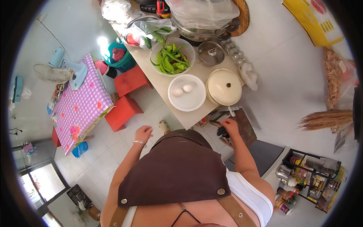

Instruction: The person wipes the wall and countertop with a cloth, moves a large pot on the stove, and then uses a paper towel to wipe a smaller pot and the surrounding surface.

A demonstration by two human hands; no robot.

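Observation:
My left hand (143, 134) hangs over the floor to the left of my brown apron (174, 166), its fingers loosely bent with nothing seen in them. To the right of the apron, my right hand (230, 127) has its fingers curled, just above a dark black object (223, 132) whose kind I cannot make out. Whether the fingers grip it is hidden. Ahead on the counter, a white bowl (187, 106) holds two eggs (182, 90). Right of it stands a cream lidded pot (223, 84), and behind it a clear bowl (193, 56) of green peppers (171, 59).
The counter's near corner (185, 123) points toward me. A dark wooden stool (245, 126) stands by my right hand. Red stools (123, 111) and a table with a checked cloth (81, 113) are at left. A glass lid (211, 53) and large pan (200, 34) sit farther back.

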